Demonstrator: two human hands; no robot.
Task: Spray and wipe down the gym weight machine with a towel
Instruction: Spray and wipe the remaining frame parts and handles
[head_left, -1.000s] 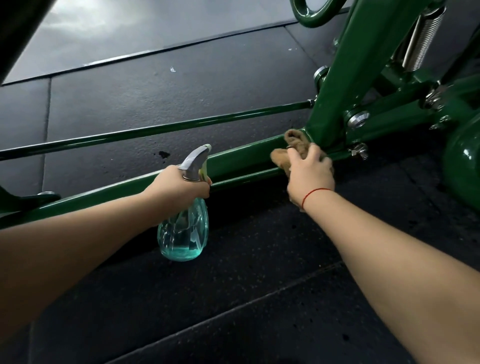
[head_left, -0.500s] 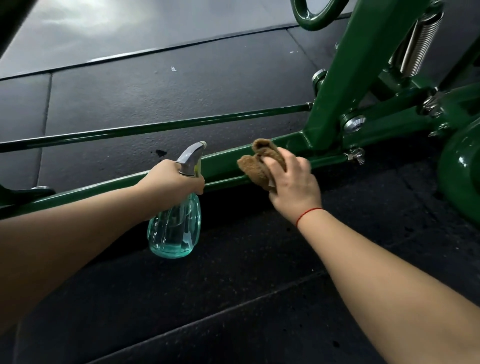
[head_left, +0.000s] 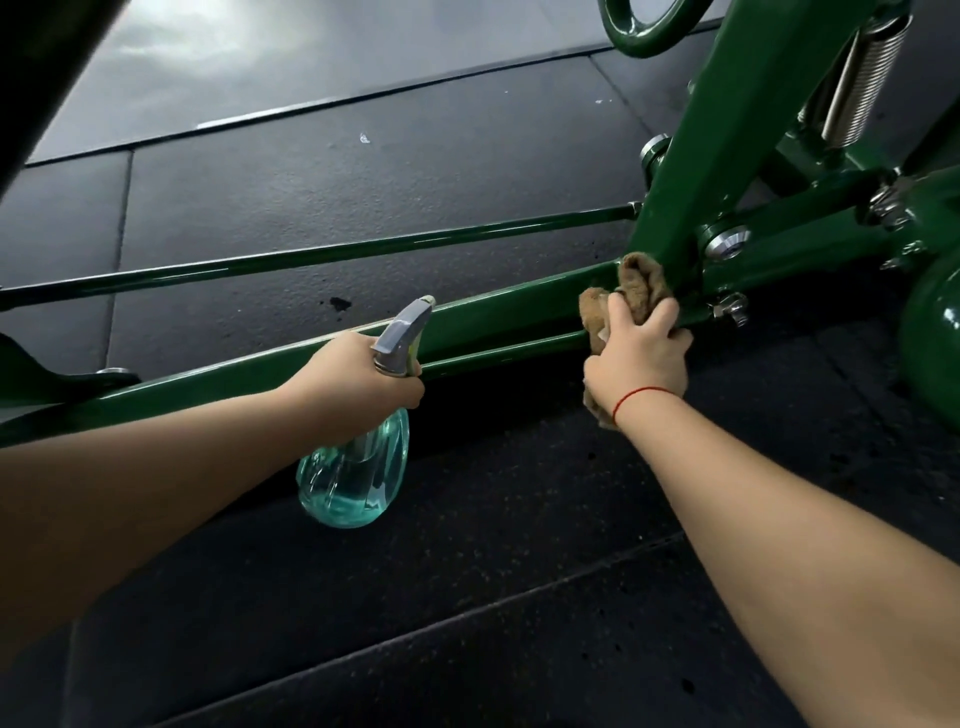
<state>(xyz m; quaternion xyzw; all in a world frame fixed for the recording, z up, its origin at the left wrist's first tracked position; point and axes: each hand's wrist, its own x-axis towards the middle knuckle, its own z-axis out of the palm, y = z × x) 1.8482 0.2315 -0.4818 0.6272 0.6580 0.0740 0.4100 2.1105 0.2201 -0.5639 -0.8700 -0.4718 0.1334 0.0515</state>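
Right hand (head_left: 636, 358) presses a bunched brown towel (head_left: 643, 283) onto the green weight machine's low bar (head_left: 493, 317), right at the joint where the angled upright (head_left: 727, 130) meets it. Fingers are curled over the cloth; the fingertips and most of the towel are hidden under the hand, and one end hangs out below the wrist. Red string (head_left: 644, 396) on that wrist.

Left hand (head_left: 358, 379) grips the neck of the spray bottle (head_left: 353, 478), held in front of the same bar, further left. Grey nozzle points up and away. The trigger finger is hidden behind the sprayer head, so I can't tell if it's on the trigger. The teal body hangs below the fist with some liquid in the bottom.

The machine is cut off at the top and right: only the lower arc of a green ring (head_left: 649, 36), part of a steel spring (head_left: 857, 78) and the edge of a rounded green part (head_left: 935, 338) show. A thin rod (head_left: 311, 257) runs behind the bar over black floor mats (head_left: 363, 182). Dark shape top left, can't identify it.
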